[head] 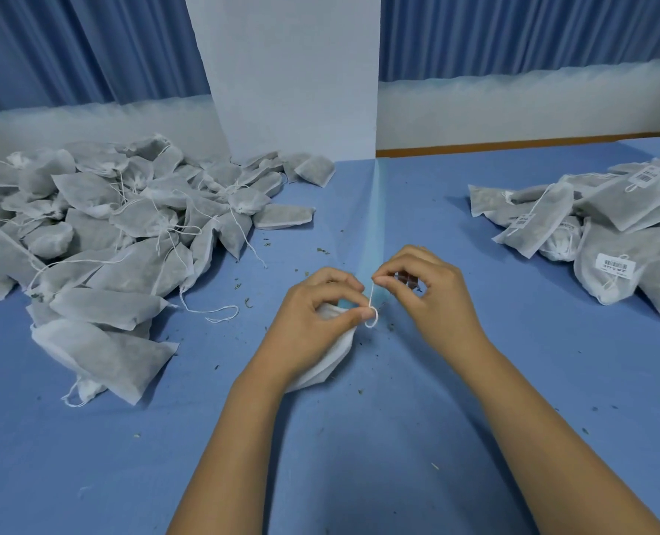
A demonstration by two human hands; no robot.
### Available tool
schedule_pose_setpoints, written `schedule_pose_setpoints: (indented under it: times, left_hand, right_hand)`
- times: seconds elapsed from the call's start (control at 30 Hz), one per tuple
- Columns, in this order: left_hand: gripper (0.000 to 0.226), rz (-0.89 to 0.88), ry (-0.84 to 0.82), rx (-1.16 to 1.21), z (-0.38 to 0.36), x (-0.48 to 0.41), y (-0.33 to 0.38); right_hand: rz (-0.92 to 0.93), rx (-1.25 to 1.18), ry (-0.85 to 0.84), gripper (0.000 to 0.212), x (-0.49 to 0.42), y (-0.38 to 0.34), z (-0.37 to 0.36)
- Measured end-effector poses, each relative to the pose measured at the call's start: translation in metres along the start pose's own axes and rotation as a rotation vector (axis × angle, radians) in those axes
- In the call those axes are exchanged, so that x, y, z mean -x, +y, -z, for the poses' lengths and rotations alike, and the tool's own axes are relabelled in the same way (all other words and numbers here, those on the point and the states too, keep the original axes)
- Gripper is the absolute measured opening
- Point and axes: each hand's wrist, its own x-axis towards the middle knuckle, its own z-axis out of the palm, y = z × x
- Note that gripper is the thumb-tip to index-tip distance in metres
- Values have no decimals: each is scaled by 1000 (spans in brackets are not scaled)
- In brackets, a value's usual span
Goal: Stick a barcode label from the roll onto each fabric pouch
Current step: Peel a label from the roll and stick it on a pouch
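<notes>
Held pouch: A white fabric pouch [328, 364] lay mid-table, nearly covered by the left hand, with its neck pointing towards 12 o'clock.
Left hand: The left hand [313, 318] was curled over the pouch's gathered neck, thumb and forefinger nipping a small loop of the drawstring [371, 303].
Right hand: The right hand [429, 299], just at 3 o'clock of the left, pinched the string's upper end between thumb and forefinger, the other fingers tucked in.
Unlabelled pile: A heap of bare pouches [108, 233] sprawled at 10 o'clock from the hands, strings trailing loose.
Labelled pile: Finished pouches [598, 233] were stacked at 2 o'clock, a barcode label [615, 266] showing on one.
Label roll: I could not see it anywhere.
Table: The blue table cover [359, 438] carried dried crumbs [322, 251] scattered around the hands.
Step, as I judged it: The neck was being tied or tightened, with no sticker on this pouch that I could see.
Risk, string: A hard tug could snap the thin cord or pull the neck open, spilling more filling.
Risk, label: Crumbs or a puckered face under the sticker could keep it from gripping.
Risk, sorting: With the piles well apart, a careless toss could put an unlabelled pouch among the finished ones.
</notes>
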Motion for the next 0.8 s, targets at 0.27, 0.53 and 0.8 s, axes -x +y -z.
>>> schedule_pose_setpoints:
  times: [0.27, 0.53, 0.8]
  left_hand:
    - [18, -44, 363, 93, -4, -3, 3]
    - [22, 10, 305, 144, -4, -3, 5]
    - [18, 56, 238, 165, -8, -5, 7]
  right_hand:
    - [-123, -157, -166, 8, 3, -11, -9]
    - [-26, -14, 209, 11, 7, -18, -13]
    - [124, 198, 261, 11, 10, -16, -20]
